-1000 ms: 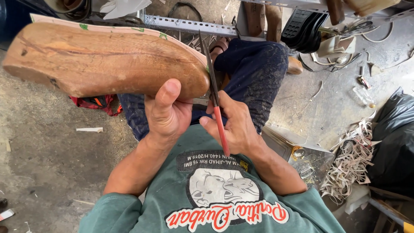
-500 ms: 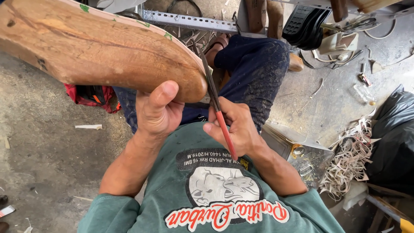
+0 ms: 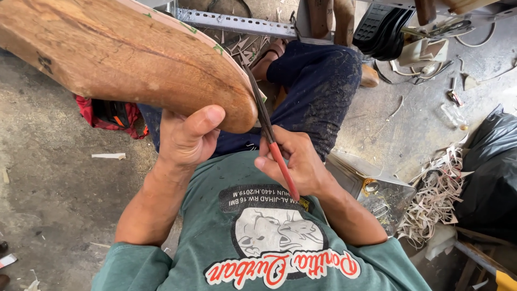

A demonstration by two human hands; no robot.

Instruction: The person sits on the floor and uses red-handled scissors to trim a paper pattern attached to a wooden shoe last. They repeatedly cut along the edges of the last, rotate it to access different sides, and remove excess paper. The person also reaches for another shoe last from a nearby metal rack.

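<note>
Since a second ago the wooden block (image 3: 124, 59) has swung up and toward the camera, now filling the upper left, and the left thumb has slid further over its rounded end.

Wooden block: big, brown, foot-shaped (a shoe form by the look), held tilted in the air over the lap, thin pale layer with green marks along its upper edge. Rounded end points toward the person's chest.

Concrete floor (image 3: 48, 199): grey, dusty, scattered scraps. Green shirt (image 3: 258, 253) fills the bottom; dark blue trousers (image 3: 318, 91) on a bent knee sit behind the block.

Black bag (image 3: 493, 172) at the right edge, pile of pale strips (image 3: 436, 199) just beside it. Metal box (image 3: 371, 188) near the right forearm. Perforated metal bar (image 3: 237, 22) runs across the top, black soles (image 3: 385, 32) stacked to the right of it. Red item (image 3: 107, 116) on the floor under the block.

Left hand (image 3: 186, 140): forearm comes up from lower left, wrist bent back, fingers clamped under the block's rounded end, thumb pressed flat against its face.

Right hand (image 3: 296, 164): forearm comes in from lower right, fist closed tight round the red handle of a knife (image 3: 269, 134) (thin dark blade). Blade slants up and left, lying against the block's edge just beside the left thumb. Hands near each other, not touching.
</note>
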